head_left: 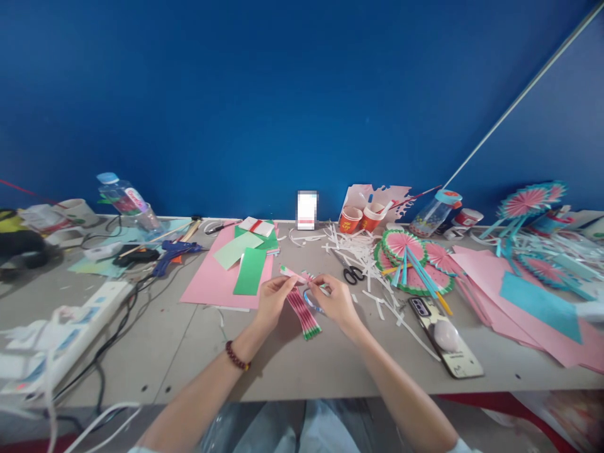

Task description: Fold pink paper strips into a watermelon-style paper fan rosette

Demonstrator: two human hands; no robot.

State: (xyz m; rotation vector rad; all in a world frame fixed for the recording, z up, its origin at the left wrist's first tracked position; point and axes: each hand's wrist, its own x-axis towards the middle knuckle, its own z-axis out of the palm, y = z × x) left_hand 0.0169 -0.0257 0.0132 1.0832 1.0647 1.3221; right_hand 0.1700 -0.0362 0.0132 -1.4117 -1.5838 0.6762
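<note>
Both hands work close together above the front middle of the table. My left hand [274, 298] is closed, thumb and fingers pinching the upper part of a pleated paper strip [304, 314], pink with green ends. The lower pleats hang below the fingers and fan slightly toward the table. My right hand [336, 299] is closed too, its fingertips at the same paper. A thin blue-and-white ring, which looks like a roll of tape [311, 301], sits in its fingers. How the fingertips meet the paper is partly hidden.
Black scissors [353, 275] and white paper scraps [363, 251] lie to the right, near finished pleated fans [403, 248] and a phone [448, 340]. Pink sheets [202, 283], a green paper piece [250, 272], a blue glue gun [172, 251] and a power strip [70, 340] are left.
</note>
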